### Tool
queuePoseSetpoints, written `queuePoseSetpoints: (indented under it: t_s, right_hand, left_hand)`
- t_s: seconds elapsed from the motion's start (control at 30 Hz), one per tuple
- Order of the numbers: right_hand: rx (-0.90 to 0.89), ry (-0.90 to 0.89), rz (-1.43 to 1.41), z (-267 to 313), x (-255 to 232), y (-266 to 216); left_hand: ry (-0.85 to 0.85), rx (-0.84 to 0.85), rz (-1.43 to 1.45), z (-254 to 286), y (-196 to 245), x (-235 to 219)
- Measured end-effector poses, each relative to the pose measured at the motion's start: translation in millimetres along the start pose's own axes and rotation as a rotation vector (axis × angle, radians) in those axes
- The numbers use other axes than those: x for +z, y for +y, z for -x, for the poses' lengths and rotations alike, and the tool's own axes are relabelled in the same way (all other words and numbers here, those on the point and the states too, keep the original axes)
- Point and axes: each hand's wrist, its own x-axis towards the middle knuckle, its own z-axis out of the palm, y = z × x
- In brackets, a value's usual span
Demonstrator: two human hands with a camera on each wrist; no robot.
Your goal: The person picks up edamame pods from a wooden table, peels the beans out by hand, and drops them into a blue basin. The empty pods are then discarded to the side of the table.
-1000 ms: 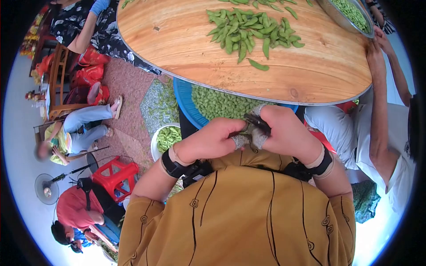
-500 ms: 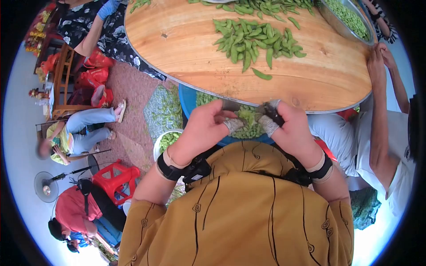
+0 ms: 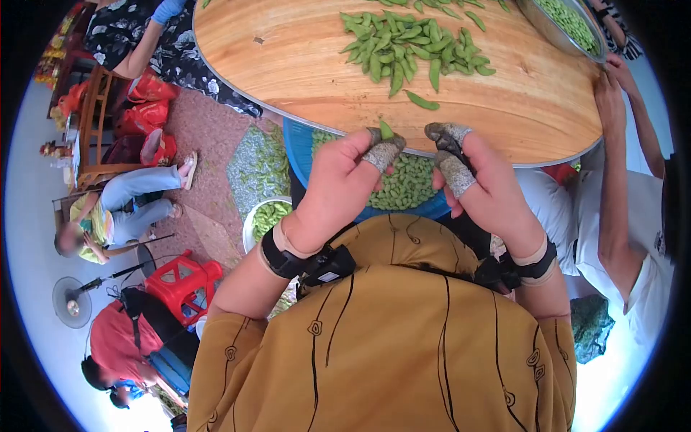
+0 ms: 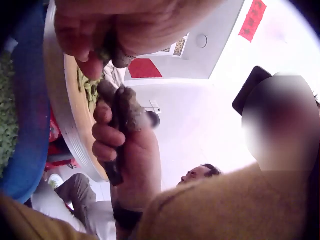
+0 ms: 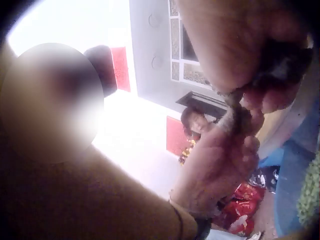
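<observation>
Thumb and fingers of the left hand [image 3: 335, 180] pinch a green pod [image 3: 386, 130] at the table's near edge, over the blue basin [image 3: 296, 147]. Grey wrapping covers its thumb. Just to the right, apart from it in the head view, is the right hand [image 3: 497, 191], with wrapped thumb and finger. In the left wrist view the fingers of the right hand [image 4: 132, 155] curl round a dark object [image 4: 116, 170], whose shape is unclear. Shelled green beans [image 3: 407, 183] lie in the basin below. The right wrist view shows the left hand [image 5: 215, 162] blurred.
A pile of pods [image 3: 410, 50] lies on the wooden table [image 3: 288, 79], with a metal bowl of beans [image 3: 565, 25] at its far right. A white bowl [image 3: 248, 230] stands left of the basin. People sit around; a red stool [image 3: 186, 288] is at lower left.
The hands were close together over the lap, then parted over the basin; now they are farther forward at the table edge. A green pod now shows in the left fingertips.
</observation>
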Motion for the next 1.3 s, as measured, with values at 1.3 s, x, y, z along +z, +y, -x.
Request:
queuePoseSetpoints:
  t_s: [1.3]
  right_hand:
    - [-0.267, -0.069, 0.305, -7, 20, 26]
  left_hand:
    - [-0.427, -0.391, 0.732, 6, -39, -25]
